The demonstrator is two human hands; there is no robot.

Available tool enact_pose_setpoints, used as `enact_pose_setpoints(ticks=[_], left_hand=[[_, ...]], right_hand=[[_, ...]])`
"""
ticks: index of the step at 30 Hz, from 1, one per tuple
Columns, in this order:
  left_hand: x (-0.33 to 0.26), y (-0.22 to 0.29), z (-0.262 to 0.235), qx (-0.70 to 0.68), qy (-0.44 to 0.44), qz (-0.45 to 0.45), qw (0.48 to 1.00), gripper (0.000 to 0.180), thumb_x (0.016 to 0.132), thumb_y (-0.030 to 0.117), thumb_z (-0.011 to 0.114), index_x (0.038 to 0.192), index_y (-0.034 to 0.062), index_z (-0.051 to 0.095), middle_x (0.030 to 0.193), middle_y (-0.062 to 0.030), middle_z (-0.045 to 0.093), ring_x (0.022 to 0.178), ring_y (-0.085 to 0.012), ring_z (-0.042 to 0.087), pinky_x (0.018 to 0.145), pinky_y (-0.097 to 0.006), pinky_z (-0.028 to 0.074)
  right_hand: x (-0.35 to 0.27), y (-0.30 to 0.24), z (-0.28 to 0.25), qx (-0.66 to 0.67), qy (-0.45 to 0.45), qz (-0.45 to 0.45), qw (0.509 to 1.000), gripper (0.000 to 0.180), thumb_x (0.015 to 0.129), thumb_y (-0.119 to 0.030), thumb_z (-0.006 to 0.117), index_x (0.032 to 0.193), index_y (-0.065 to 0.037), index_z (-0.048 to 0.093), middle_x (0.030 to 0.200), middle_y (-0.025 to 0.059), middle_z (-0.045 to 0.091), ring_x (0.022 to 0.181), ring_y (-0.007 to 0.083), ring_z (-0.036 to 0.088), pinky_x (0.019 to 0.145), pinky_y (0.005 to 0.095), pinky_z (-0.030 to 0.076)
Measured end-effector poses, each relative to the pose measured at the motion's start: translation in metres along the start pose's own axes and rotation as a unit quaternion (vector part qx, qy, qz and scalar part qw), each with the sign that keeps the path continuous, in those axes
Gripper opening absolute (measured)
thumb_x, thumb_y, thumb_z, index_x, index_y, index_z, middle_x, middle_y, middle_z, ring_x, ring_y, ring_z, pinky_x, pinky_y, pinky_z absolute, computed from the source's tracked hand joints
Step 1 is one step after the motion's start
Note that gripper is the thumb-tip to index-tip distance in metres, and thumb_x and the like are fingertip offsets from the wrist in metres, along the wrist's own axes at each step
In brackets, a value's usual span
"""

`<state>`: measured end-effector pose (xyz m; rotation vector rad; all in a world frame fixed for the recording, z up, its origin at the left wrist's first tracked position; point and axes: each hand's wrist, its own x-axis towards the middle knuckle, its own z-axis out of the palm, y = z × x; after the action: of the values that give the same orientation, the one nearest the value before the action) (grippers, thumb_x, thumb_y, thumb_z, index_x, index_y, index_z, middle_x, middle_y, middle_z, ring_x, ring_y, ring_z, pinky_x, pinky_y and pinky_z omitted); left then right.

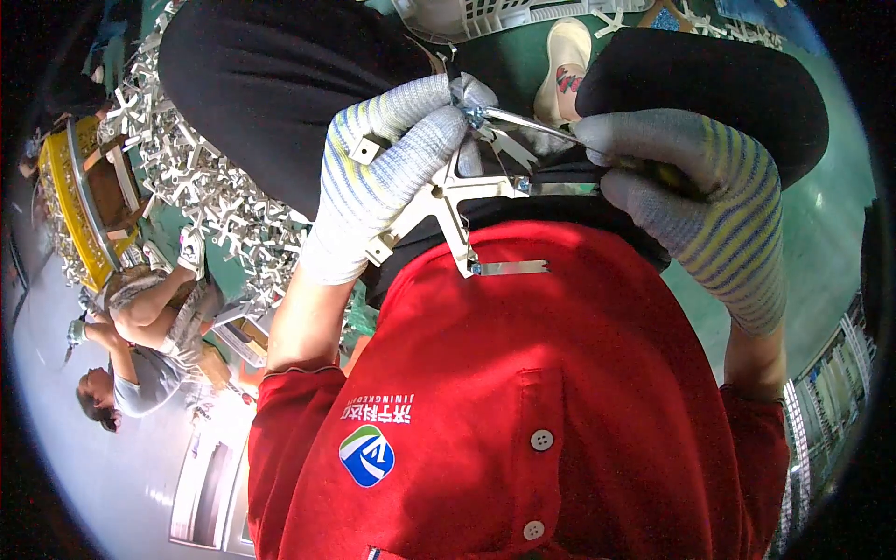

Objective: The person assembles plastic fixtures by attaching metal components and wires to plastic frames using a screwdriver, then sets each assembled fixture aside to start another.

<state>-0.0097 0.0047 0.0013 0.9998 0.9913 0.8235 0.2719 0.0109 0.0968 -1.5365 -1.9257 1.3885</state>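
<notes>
Nearby, heaped white parts (pixel 210 191), pale crate (pixel 495 14), left grip (pixel 383 173) pinching bracket (pixel 452 193), right grip (pixel 700 191) clasping metal tool (pixel 541 126).

On my remote view, I find print on the red short-sleeved fabric shirt (pixel 616 373), at the wearer's left chest. I see white printed lettering (pixel 381 413) there in two lines: a row of larger Chinese characters and, alongside it, a row of small Latin capitals, both upside down from where I look. Just beside them I see a rounded blue, green and white emblem (pixel 367 457). On the cream-coloured shoe with red markings (pixel 567 56), I cannot tell whether the markings are letters.
</notes>
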Motion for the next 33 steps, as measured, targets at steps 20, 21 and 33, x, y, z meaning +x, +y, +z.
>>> enact_pose_setpoints(ticks=[20, 21, 33], left_hand=[[-0.001, 0.005, 0.002, 0.020, -0.003, -0.023, 1.000, 0.025, 0.104, 0.013, 0.067, 0.123, -0.0013, 0.076, 0.093, -0.0075, 0.078, 0.084, -0.0098, 0.072, 0.077, -0.025, 0.057], [-0.002, 0.002, 0.003, 0.008, 0.006, -0.021, 1.000, 0.024, 0.104, 0.011, 0.067, 0.123, -0.0013, 0.076, 0.093, -0.0074, 0.078, 0.083, -0.0099, 0.071, 0.077, -0.025, 0.057], [-0.001, -0.001, 0.006, 0.068, -0.012, 0.007, 0.998, 0.024, 0.101, 0.005, 0.069, 0.123, -0.0020, 0.075, 0.088, -0.0064, 0.076, 0.078, -0.0099, 0.069, 0.073, -0.027, 0.056]], right_hand=[[0.003, -0.003, -0.002, -0.033, -0.013, -0.020, 0.999, 0.030, 0.086, -0.004, 0.080, 0.116, -0.005, 0.080, 0.106, 0.0085, 0.080, 0.096, 0.0193, 0.076, 0.087, 0.0324, 0.060], [0.003, -0.004, -0.004, -0.054, -0.016, -0.025, 0.998, 0.030, 0.086, -0.004, 0.080, 0.116, -0.005, 0.079, 0.106, 0.0089, 0.080, 0.097, 0.0201, 0.077, 0.088, 0.0327, 0.060], [0.011, -0.013, -0.023, -0.251, -0.050, -0.137, 0.957, 0.031, 0.089, -0.007, 0.078, 0.119, -0.011, 0.079, 0.108, 0.0100, 0.078, 0.101, 0.0259, 0.077, 0.089, 0.0346, 0.061]])
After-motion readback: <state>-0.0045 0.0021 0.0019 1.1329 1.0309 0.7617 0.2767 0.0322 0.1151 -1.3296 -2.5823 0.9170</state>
